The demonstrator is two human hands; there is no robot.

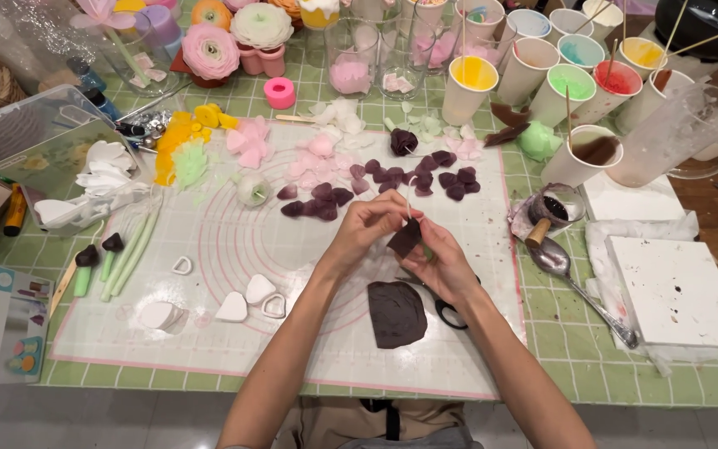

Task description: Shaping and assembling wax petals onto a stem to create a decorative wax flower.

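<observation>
Both hands meet above the mat (292,349): the left hand (367,229) pinches a thin stick (409,199) in a tight grip, and the right hand (442,266) closes on a dark petal (405,239) against it. Below lie one dark slab (396,314) and scissors (450,314); beyond, a scatter of dark petals (376,185), and three white cutters (247,299) to the left on the table (608,366)

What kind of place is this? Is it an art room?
Probably a craft table for making wax or clay flowers: cups of coloured liquid, finished flowers, and dark petals on a work mat.
</observation>
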